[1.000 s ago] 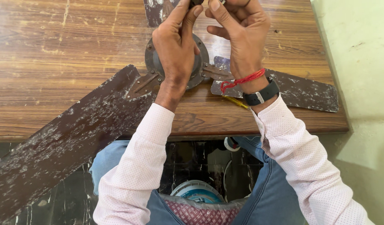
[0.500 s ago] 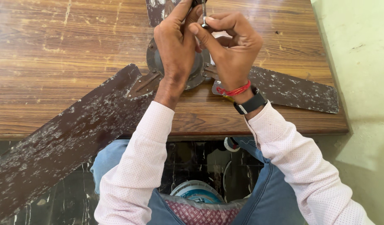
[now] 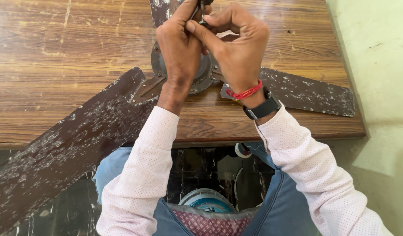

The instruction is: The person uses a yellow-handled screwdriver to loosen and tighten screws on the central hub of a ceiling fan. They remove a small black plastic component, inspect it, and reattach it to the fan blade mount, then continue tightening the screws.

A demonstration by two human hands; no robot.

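Observation:
A brown ceiling fan lies on the wooden table (image 3: 61,52); its round motor hub (image 3: 157,61) shows beside my hands. One worn, speckled blade (image 3: 66,144) reaches down past the table's front edge at the left, another blade (image 3: 310,94) points right, and a third (image 3: 162,11) runs off the top. My left hand (image 3: 179,48) is closed over the hub's centre. My right hand (image 3: 238,48) pinches a small metal part (image 3: 202,12) near the top edge, fingertips touching the left hand's. What the left hand grips is hidden.
A pale green wall (image 3: 376,65) borders the table on the right. Below the table's edge I see my blue-jeaned legs (image 3: 289,205), a dark marble floor (image 3: 70,209) and a round white and blue object (image 3: 208,201) between them.
My right hand has turned and curled inward, the wrist swinging down and left, so its fingertips now meet the left hand over the hub. The left hand has stayed put.

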